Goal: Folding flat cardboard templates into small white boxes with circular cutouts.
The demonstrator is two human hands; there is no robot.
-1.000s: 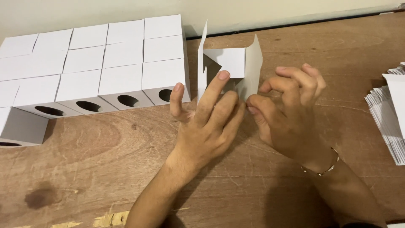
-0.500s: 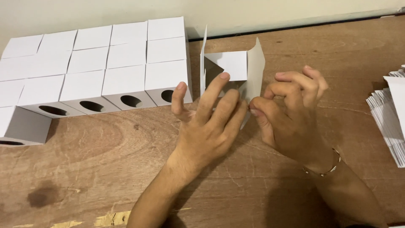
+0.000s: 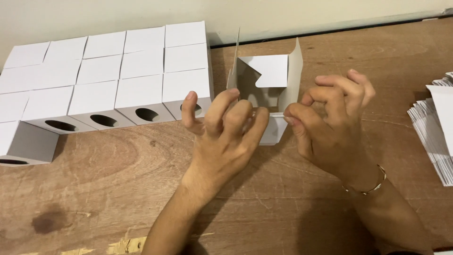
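A small white cardboard box (image 3: 269,78), half folded with its top flaps standing up, sits on the wooden table (image 3: 118,189) in the middle of the head view. My left hand (image 3: 222,137) grips its near left side, fingers curled over the front edge. My right hand (image 3: 330,123) pinches the near right flap between thumb and forefinger. A thin bangle circles my right wrist.
Several finished white boxes (image 3: 108,80) with round holes in their fronts stand in rows at the left, against the pale wall. A stack of flat white box blanks (image 3: 436,127) lies at the right edge of the table.
Both hands have drawn slightly toward me and lifted off the box front; the fingers now curl around its near flaps. The box itself stays in place.
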